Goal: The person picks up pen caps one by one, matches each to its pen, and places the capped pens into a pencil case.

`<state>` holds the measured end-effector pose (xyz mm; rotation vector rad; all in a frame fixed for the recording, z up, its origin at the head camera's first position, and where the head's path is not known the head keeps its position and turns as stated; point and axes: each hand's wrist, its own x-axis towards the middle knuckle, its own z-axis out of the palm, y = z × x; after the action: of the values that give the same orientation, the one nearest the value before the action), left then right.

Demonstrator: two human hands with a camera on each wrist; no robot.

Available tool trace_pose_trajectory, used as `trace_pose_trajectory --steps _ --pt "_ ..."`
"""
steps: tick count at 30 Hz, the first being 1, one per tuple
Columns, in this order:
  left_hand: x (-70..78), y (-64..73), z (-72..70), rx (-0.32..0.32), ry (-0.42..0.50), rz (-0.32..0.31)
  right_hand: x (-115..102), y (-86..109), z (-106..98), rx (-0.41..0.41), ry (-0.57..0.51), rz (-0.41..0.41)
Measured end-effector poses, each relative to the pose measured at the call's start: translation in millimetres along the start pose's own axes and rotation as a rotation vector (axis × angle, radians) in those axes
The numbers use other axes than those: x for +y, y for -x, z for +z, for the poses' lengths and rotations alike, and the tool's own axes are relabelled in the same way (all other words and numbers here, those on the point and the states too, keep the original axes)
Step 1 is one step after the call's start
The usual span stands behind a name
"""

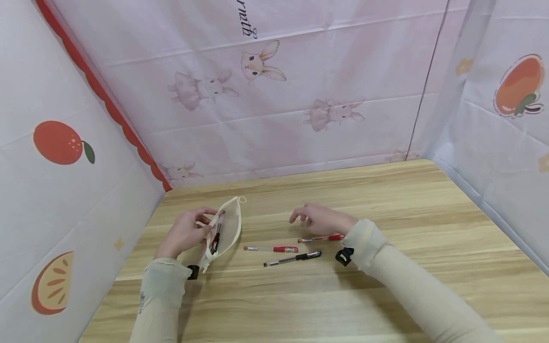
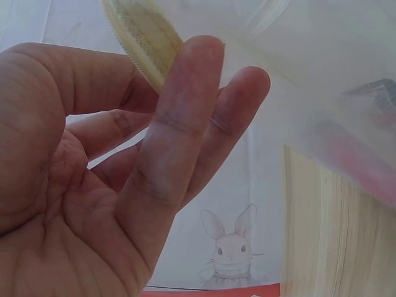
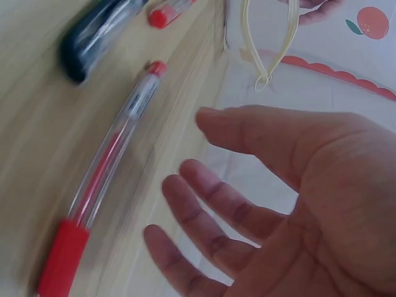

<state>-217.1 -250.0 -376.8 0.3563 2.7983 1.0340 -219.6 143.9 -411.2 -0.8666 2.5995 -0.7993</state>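
Note:
On the left, my left hand pinches the near rim of a translucent zip pouch, whose mouth gapes. Inside the pouch lies a black pen; something reddish shows faintly through the wall in the left wrist view. My right hand hovers over the table, fingers loosely bent and holding nothing. Just below it lies a red-capped pen, seen close beside the fingers in the right wrist view. A second red-capped pen and a black-capped pen lie between the hands.
The wood-grain table meets a patterned cloth wall at its back. Cloth walls with fruit prints stand at the left and right. A ring pull hangs at the pouch's far corner.

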Motion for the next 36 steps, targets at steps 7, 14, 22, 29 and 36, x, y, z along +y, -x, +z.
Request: trace_pose_trajectory --steps 7,14,22,29,36 --pt "-0.6 0.7 -1.6 -0.007 -0.012 0.020 9.7 14.9 -2.1 -0.060 0.100 0.008" --pt "-1.0 3.4 -1.9 -0.013 0.005 0.005 15.1 24.6 -0.4 -0.074 0.081 0.027" --pt "1.6 2.7 -1.7 -0.014 0.002 0.005 20.5 30.3 -0.5 -0.038 0.122 0.029" --pt "1.8 3.1 -2.3 -0.018 0.013 -0.004 18.3 28.3 -2.8 -0.026 0.042 0.081" --pt "4.6 4.0 -1.7 -0.020 0.017 -0.024 6.9 16.3 -8.3 0.004 -0.041 0.028"
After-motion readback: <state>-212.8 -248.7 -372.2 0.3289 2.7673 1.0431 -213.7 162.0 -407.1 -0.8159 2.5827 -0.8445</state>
